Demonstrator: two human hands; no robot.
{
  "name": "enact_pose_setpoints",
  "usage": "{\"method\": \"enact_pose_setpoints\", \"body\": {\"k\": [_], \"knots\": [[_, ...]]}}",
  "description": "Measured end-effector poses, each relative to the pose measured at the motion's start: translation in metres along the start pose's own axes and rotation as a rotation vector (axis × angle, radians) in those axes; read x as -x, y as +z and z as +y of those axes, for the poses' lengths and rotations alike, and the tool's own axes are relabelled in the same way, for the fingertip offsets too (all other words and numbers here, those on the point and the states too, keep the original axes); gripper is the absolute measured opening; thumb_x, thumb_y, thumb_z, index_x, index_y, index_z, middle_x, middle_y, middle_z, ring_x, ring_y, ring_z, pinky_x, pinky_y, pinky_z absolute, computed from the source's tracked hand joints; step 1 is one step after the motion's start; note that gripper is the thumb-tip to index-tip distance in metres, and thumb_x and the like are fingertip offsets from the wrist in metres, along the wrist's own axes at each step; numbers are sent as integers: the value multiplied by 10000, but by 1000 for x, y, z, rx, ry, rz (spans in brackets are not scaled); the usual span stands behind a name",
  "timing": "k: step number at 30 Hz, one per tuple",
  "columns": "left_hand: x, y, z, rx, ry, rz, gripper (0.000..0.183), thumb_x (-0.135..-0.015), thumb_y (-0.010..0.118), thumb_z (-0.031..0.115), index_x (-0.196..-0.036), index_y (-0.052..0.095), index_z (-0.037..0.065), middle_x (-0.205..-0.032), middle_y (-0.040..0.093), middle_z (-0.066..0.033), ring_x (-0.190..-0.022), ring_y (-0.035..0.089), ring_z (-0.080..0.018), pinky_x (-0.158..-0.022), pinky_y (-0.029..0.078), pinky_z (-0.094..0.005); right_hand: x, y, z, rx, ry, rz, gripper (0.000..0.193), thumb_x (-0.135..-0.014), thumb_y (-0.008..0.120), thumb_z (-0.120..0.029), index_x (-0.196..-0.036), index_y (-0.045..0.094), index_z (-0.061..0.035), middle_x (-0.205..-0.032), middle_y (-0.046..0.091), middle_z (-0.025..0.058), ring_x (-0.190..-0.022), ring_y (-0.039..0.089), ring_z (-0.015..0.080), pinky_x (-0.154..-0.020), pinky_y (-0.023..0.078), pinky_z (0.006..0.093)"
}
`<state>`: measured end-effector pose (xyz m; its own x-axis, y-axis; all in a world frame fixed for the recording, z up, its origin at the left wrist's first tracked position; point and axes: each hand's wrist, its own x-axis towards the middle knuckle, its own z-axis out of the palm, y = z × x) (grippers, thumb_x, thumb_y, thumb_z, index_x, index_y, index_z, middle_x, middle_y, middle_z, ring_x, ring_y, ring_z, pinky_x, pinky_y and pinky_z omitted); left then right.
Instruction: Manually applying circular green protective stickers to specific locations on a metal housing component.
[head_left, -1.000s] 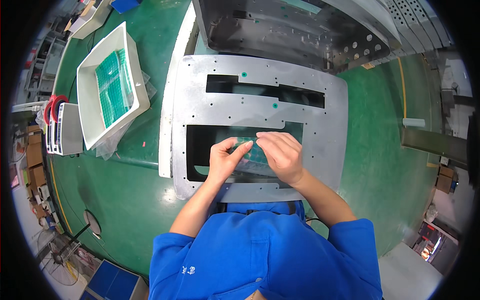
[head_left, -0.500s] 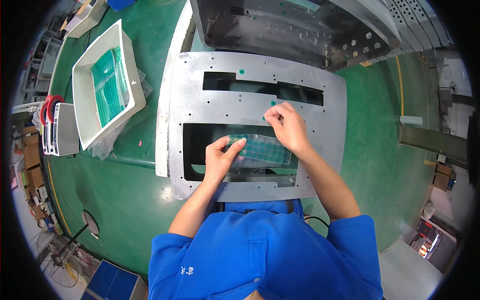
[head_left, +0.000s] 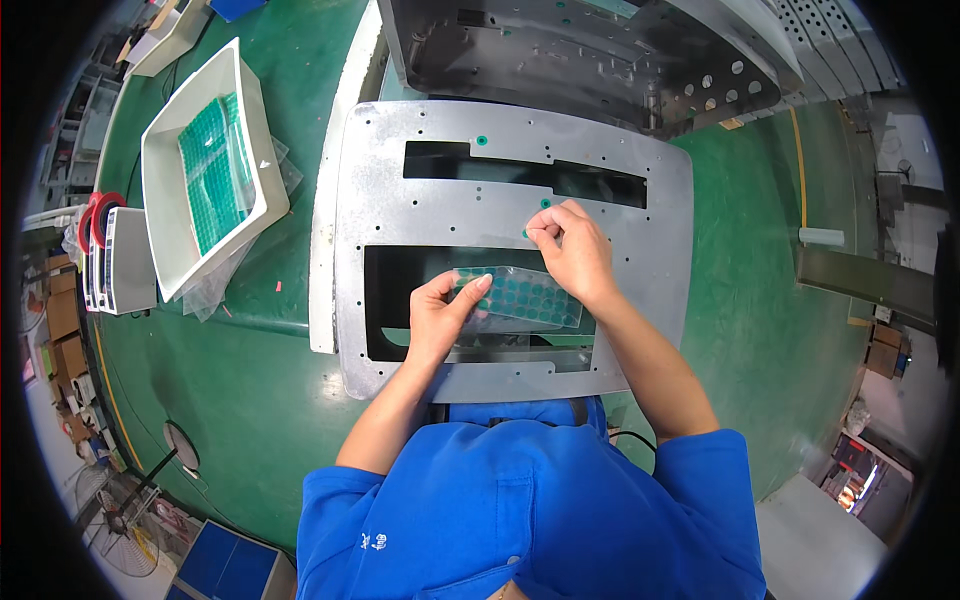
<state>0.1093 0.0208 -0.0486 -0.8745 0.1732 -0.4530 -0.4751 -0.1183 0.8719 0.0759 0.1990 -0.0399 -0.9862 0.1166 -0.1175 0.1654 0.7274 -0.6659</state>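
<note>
My left hand (head_left: pixel 440 312) pinches the left end of a clear sheet of round green stickers (head_left: pixel 525 298), held over the large dark opening of a grey metal panel (head_left: pixel 400 215). Above and to the right of the sheet, my right hand (head_left: pixel 575 250) is closed, thumb and forefinger together on a small green round sticker (head_left: pixel 526 234) that shows at the fingertips. Just beyond those fingers, one green dot (head_left: pixel 546 204) sits on the panel around a hole. Another green dot (head_left: pixel 482 141) lies farther up, by the narrow upper slot.
On the left, a white tray (head_left: pixel 160 215) holds more green sticker sheets (head_left: pixel 215 175). Red-ringed tape rolls (head_left: pixel 100 215) stand beside a white holder (head_left: pixel 133 260). Behind the panel rises a large metal housing (head_left: pixel 560 70) with holes. A grey beam (head_left: pixel 868 290) lies at the right.
The view has shifted very slightly. Both hands keep nearly the same place and grip, with the right fingertips still at the small green sticker.
</note>
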Motion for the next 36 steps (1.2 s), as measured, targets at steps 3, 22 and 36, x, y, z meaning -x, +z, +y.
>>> {"method": "enact_pose_setpoints", "body": {"k": [3, 22, 36], "knots": [[-1, 0, -3, 15, 11, 10, 165, -757, 653, 180, -760, 617, 19, -627, 584, -18, -508, 498, -48, -454, 362, -169, 1, 0, -1, -28, -16, 14, 44, -710, 609, -110, -718, 585, -74, -695, 511, 13, -594, 490, 130, -562, 395, 264], [27, 12, 10, -43, 181, -125, 123, -773, 626, 110, -826, 627, -1, -671, 574, -1, -582, 475, -36, -514, 379, -175, 55, -36, -15, -617, -48, -373, 84, -741, 617, -46, -820, 610, -16, -772, 593, 34, -680, 531, 79, -616, 425, 215], [17, 42, -2, -140, 183, -192, 89, -777, 617, 76, -807, 630, -7, -660, 572, -6, -566, 489, -39, -486, 393, -179, 90, -34, 0, -173, -338, 284, 52, -718, 592, 1, -757, 574, -28, -830, 595, 50, -786, 558, 142, -681, 427, 263]]}}
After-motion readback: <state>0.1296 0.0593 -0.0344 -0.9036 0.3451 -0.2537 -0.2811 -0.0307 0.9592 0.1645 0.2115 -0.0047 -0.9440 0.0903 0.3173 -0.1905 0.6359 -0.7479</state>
